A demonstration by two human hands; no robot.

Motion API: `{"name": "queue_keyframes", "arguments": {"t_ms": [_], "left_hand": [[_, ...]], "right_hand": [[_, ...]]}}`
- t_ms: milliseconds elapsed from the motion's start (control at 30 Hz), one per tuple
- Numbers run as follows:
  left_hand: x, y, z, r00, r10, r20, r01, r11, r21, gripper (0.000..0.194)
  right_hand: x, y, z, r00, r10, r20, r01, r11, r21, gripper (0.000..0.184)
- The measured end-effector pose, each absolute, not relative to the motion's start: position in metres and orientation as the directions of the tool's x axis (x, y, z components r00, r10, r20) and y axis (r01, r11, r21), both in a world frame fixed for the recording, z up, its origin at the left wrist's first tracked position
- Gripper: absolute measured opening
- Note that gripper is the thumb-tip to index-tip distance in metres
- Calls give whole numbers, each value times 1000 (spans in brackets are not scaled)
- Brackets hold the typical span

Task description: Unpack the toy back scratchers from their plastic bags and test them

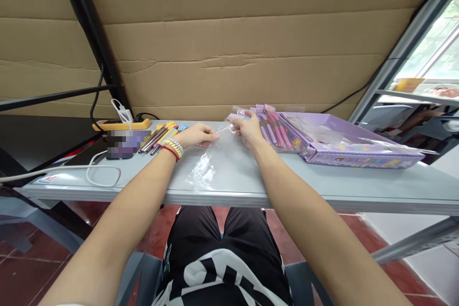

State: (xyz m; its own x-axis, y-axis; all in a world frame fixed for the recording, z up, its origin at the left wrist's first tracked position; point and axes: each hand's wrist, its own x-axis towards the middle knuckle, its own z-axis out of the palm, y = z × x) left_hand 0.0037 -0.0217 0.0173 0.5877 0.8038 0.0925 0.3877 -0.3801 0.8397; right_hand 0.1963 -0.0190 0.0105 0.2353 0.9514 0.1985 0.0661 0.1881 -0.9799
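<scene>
My left hand (198, 136) and my right hand (246, 129) are both pinched on a small clear plastic sleeve (225, 128) stretched between them, just above the grey table (251, 177). The left wrist wears yellow, white and red bands. Another crumpled clear plastic sleeve (201, 172) lies on the table below my hands. Right beside my right hand sits a pile of packaged pink and purple pens (274, 126). To the left of my left hand lies a bundle of loose pens (159, 137) with yellow tops.
A purple stationery box (344, 146), open, stands at the right. A yellow power strip (122, 125) with a white charger, a phone (124, 146) and a white cable (71, 169) occupy the left end. A cardboard wall rises behind the table. A metal shelf frame stands at the right.
</scene>
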Motion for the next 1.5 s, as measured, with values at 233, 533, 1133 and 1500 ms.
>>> {"name": "queue_keyframes", "arguments": {"t_ms": [233,533,1133,1500], "left_hand": [[12,-25,16,438,892,115,295,-264,918,39],[13,-25,14,336,904,264,144,-327,934,50],[-1,-21,21,531,845,64,359,-293,886,38],[2,-24,21,456,888,52,352,-234,906,19]], "right_hand": [[194,-37,18,-228,943,242,-3,248,-969,48],[188,-38,14,-313,918,242,320,342,-884,24],[199,-27,15,-138,980,143,232,172,-957,16],[195,-37,14,-449,747,491,228,627,-745,13]]}}
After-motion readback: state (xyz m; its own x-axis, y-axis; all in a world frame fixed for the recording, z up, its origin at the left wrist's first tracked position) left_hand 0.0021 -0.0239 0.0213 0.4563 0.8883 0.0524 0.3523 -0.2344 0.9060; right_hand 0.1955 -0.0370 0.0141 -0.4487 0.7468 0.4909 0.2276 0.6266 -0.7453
